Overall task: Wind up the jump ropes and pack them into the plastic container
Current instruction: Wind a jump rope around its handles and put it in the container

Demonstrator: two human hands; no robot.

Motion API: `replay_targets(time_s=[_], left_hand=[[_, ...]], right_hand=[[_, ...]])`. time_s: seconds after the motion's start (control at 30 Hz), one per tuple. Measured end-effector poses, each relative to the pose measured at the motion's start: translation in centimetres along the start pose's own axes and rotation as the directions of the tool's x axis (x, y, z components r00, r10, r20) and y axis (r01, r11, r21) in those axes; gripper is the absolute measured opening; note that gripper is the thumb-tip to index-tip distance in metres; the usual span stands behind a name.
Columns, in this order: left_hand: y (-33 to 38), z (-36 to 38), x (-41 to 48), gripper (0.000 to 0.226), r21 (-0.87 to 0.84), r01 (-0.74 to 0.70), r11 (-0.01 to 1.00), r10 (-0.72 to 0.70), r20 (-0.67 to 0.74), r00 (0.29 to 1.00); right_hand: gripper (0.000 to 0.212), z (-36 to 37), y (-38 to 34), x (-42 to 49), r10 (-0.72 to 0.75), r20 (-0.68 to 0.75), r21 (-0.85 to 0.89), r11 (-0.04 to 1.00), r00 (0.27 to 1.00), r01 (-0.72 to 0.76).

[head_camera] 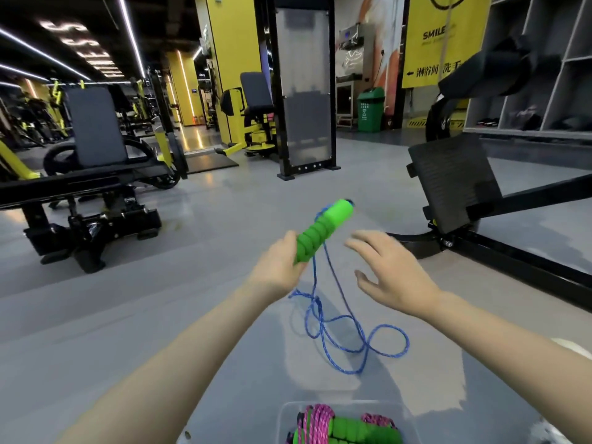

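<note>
Lying wound in the plastic container, a pink jump rope.

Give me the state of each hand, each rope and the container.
Left hand: grips the green handle.
Right hand: open, holding nothing.
Blue rope: unwound, hanging from the handle into loose loops.
Pink rope: wound up, inside the container.
Plastic container: uncovered, partly in view.

Plenty of open grey floor on the left. A blue braided cord hangs from the green foam handle and loops over the floor just ahead of the clear plastic container, already partly filled by a pink rope bundle. A black ribbed footplate crowds the right.
</note>
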State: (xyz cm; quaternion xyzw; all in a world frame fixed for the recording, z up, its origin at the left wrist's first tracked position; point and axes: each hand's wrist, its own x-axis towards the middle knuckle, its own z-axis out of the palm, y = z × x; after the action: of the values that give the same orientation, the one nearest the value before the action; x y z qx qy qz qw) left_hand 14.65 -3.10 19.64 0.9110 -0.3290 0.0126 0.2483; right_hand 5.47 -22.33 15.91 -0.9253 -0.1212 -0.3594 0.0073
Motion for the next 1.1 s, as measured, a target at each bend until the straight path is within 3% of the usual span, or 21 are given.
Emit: replay_targets(time_s=[0.03, 0.07, 0.1, 0.13, 0.17, 0.2, 0.3, 0.47, 0.57, 0.73, 0.93, 1.1], left_hand=[[-0.4, 0.0, -0.1, 0.035, 0.348, -0.147, 0.926, 0.177, -0.055, 0.983], [-1.1, 0.3, 0.0, 0.039, 0.59, -0.3, 0.749, 0.42, -0.074, 0.904], [-1.8, 0.9, 0.0, 0.037, 0.72, -0.408, 0.562, 0.623, -0.043, 0.781], [-2.2, 1.3, -0.4, 0.029, 0.78, -0.47, 0.413, 0.749, 0.002, 0.662], [-2.6, 1.5, -0.7, 0.021, 0.799, -0.503, 0.329, 0.834, 0.004, 0.552], [-3.2, 1.9, -0.9, 0.022, 0.805, -0.515, 0.294, 0.875, -0.009, 0.484], [-4.1, 1.8, -1.7, 0.023, 0.817, -0.526, 0.234, 0.922, -0.016, 0.386], [-4.7, 1.8, -2.0, 0.024, 0.796, -0.547, 0.259, 0.918, -0.027, 0.396], [-5.0, 2.4, -2.1, 0.031, 0.788, -0.539, 0.297, 0.899, -0.04, 0.437], [-4.9, 4.2, -2.0, 0.04, 0.787, -0.523, 0.327, 0.852, -0.006, 0.523], [-5.2, 5.2, -1.8, 0.049, 0.753, -0.603, 0.263, 0.854, 0.11, 0.509], [-5.8, 5.9, -1.9, 0.048, 0.707, -0.643, 0.296, 0.86, 0.096, 0.501]], right_hand=[[0.073, 0.0, 0.7, 0.0, -0.03, 0.029, -0.088, 0.996, 0.999, 0.033], [0.086, 0.0, 0.9, 0.0, -0.051, 0.079, -0.137, 0.989, 0.996, 0.062], [0.096, -0.2, 1.0, 0.0, -0.059, 0.13, -0.168, 0.983, 0.99, 0.081], [0.104, -0.3, 1.0, 0.1, -0.048, 0.191, -0.181, 0.98, 0.98, 0.083], [0.11, -0.4, 0.9, 0.0, -0.023, 0.257, -0.169, 0.983, 0.966, 0.068], [0.112, -0.4, 0.7, -0.2, 0.023, 0.353, -0.135, 0.99, 0.935, 0.026], [0.109, 0.1, 0.3, -1.1, 0.099, 0.578, -0.072, 0.995, 0.81, -0.07], [0.069, 0.0, -0.1, -1.5, 0.139, 0.567, 0.137, 0.956, 0.812, -0.259], [0.055, -0.4, 0.0, -1.8, 0.184, 0.543, 0.143, 0.941, 0.819, -0.307], [0.053, -0.3, 0.2, -2.3, 0.229, 0.562, 0.117, 0.929, 0.794, -0.351], [0.059, -0.5, 0.7, -2.7, 0.208, 0.626, 0.105, 0.932, 0.752, -0.346], [0.062, -0.1, 0.4, -3.0, 0.158, 0.639, 0.176, 0.923, 0.753, -0.343]])
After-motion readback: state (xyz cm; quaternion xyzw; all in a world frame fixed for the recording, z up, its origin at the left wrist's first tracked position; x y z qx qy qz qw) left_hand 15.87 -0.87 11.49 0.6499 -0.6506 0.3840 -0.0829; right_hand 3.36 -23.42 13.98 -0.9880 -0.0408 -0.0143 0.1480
